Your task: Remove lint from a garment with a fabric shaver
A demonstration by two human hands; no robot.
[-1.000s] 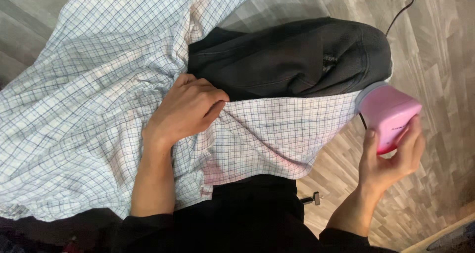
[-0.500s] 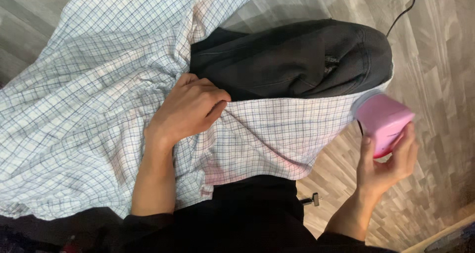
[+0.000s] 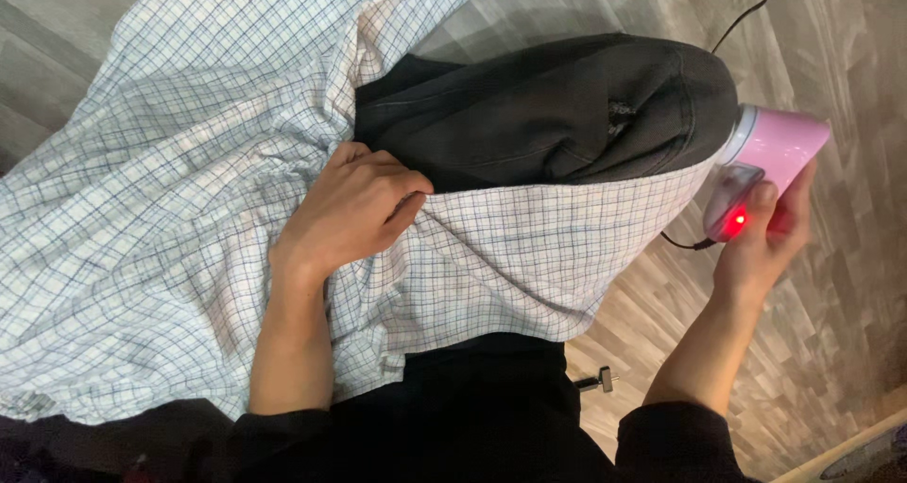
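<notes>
Here, a white cotton shirt with a fine blue and grey check (image 3: 170, 209) is seen spread over a lap and draped across a dark charcoal fabric-covered rounded form (image 3: 557, 115), which shows above the shirt's folded edge. The left hand (image 3: 354, 209) is laid on the shirt near the middle of the view, its fingers curled loosely and its fingertips pressed into a fold of the checked cloth just below the dark form; cloth is gathered under it rather than gripped tightly. The right hand (image 3: 765, 242) is held out at the right, off the shirt and above the light wood-grain plank floor (image 3: 831, 351). In it a small pink plastic handheld appliance with a white end (image 3: 765, 167) is clasped, the thumb laid along its face beside a small lit red lamp (image 3: 738, 220). The white end of the appliance is set against the right edge of the dark form, close to the corner of the shirt. A thin black cord (image 3: 680, 242) is seen below the appliance, and another stretch of black cord runs off at the top edge. Dark sleeves are visible at both wrists along the bottom, and a small metal fitting (image 3: 597, 383) lies on the floor beside the dark clothing.
</notes>
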